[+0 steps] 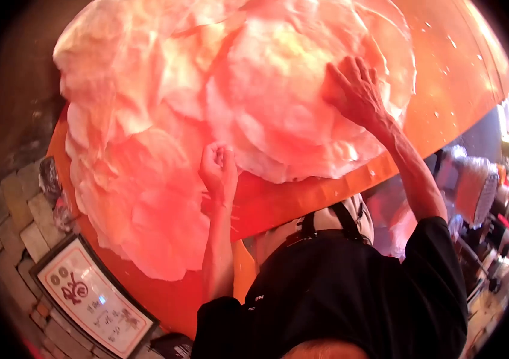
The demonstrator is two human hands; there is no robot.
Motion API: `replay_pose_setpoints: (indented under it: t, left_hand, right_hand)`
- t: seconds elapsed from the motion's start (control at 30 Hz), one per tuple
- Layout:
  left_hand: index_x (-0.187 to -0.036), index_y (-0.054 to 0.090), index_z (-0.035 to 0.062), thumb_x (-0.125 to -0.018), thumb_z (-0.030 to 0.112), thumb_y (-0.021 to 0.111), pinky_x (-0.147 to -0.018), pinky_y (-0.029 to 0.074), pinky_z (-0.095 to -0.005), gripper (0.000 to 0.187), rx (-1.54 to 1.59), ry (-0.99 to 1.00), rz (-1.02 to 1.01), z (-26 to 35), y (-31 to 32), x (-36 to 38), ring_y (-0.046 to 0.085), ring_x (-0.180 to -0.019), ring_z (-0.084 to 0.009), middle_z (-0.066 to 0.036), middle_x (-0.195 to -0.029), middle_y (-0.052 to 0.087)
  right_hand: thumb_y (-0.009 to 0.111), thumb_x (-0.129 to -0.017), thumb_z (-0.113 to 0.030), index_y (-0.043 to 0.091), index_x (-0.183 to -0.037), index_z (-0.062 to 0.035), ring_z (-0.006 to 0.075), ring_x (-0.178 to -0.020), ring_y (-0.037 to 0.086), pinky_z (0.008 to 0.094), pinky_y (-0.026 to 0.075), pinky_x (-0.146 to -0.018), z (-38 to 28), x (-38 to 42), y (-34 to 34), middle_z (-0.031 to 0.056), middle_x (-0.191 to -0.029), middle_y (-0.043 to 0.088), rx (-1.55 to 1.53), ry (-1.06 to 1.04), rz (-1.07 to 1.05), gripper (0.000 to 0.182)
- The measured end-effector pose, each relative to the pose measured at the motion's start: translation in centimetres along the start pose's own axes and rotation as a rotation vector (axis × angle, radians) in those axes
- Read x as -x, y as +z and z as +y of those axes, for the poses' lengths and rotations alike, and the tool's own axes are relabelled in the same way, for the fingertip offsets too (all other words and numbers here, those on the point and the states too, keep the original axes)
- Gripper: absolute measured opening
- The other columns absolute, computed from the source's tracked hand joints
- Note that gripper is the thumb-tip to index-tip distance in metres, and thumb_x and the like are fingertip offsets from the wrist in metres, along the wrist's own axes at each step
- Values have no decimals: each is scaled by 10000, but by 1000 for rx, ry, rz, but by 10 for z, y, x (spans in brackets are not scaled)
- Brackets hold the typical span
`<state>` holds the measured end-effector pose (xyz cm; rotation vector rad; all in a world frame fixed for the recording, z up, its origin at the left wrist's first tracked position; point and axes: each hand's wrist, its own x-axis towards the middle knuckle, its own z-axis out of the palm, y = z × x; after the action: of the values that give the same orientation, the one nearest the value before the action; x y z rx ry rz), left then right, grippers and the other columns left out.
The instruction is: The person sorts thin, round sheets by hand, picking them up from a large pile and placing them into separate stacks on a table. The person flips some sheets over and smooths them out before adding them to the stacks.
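Observation:
Large, thin, round pale sheets, like flatbread or dough point(290, 102), lie overlapped and wrinkled across an orange-lit table point(446, 72). My right hand point(356, 90) rests palm down on the right-hand pile, fingers spread. My left hand point(218, 170) is closed in a fist at the near edge of that pile, thumb uppermost. Whatever its fingers may enclose is hidden. To the left of this hand, another wide layer of sheets point(152, 209) drapes toward the table's near left edge. The orange-red light blurs the sheets' own colour.
A framed sign with writing point(96, 296) stands at the lower left beside stone paving point(15, 203). Plastic-wrapped goods point(476, 185) and other clutter crowd the right side. My body in a black shirt point(350, 287) is close against the table's near edge.

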<state>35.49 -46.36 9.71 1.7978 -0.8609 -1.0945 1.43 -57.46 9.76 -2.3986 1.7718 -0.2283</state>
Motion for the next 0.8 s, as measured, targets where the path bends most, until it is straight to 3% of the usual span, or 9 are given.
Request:
replay_pose_setpoints:
  t: [0.03,0.13,0.2,0.4,0.53,0.57,0.67,0.7,0.8]
  left_hand:
    - [-1062,602,-8,-933,98,633,-684,553,-296,170,-159,127,47,-7,-16,-12,667,-801,-180,-102,-906,665]
    - [-1077,627,18,-865,91,693,-807,539,-377,234,-525,358,167,15,-32,-42,654,-922,-267,-132,-970,664]
    - [-1088,626,23,-824,79,713,-869,516,-418,284,-742,564,240,16,-40,-84,627,-1009,-313,-154,-1035,652]
    - [-1107,623,18,-805,150,695,-909,479,-449,337,-1050,827,403,42,-48,-185,551,-1113,-346,-165,-1161,604]
    - [-1048,636,18,-845,191,645,-864,506,-470,266,-1083,687,228,43,-67,-212,592,-1059,-366,-176,-1058,637]
    - [-986,653,53,-854,199,632,-807,523,-492,198,-1037,779,206,45,-74,-216,625,-1001,-374,-176,-1033,655]
    - [-925,652,77,-863,189,610,-746,536,-503,135,-1229,718,135,61,-102,-227,654,-897,-390,-165,-984,677]
    - [-893,642,69,-874,179,579,-683,539,-512,128,-1309,583,273,62,-109,-235,658,-780,-425,-177,-902,684]
    - [-853,610,61,-878,138,550,-607,510,-512,100,-1118,851,399,105,-130,-209,646,-721,-416,-197,-813,659]
  right_hand:
    - [700,-838,-433,430,-1466,-178,488,-1409,257,665,230,-1092,1,3,23,277,-1526,285,92,31,35,730]
    - [653,-874,-463,390,-1506,-197,494,-1449,195,660,164,-1138,2,4,23,303,-1547,250,118,28,-38,734]
    - [649,-878,-466,385,-1513,-193,492,-1443,211,659,176,-1134,-1,3,25,299,-1543,271,155,30,-47,740]
    - [669,-864,-458,394,-1508,-178,489,-1438,231,650,189,-1130,-5,0,14,298,-1532,300,177,57,-95,754]
    - [696,-848,-446,400,-1506,-178,476,-1447,227,634,185,-1145,-8,-1,9,293,-1535,307,147,66,-114,770]
    - [711,-839,-431,407,-1503,-176,472,-1446,239,625,186,-1149,-9,-2,8,294,-1530,317,154,71,-114,773]
    - [719,-844,-412,410,-1503,-183,476,-1445,239,626,180,-1151,-7,-3,2,292,-1529,320,103,57,-116,763]
    - [731,-850,-371,488,-1442,-128,469,-1386,353,589,277,-1124,-12,-7,-9,298,-1461,414,93,41,-80,684]
    - [735,-860,-329,569,-1341,-48,439,-1268,497,526,403,-1045,-38,-21,-32,287,-1333,543,-166,47,47,581]
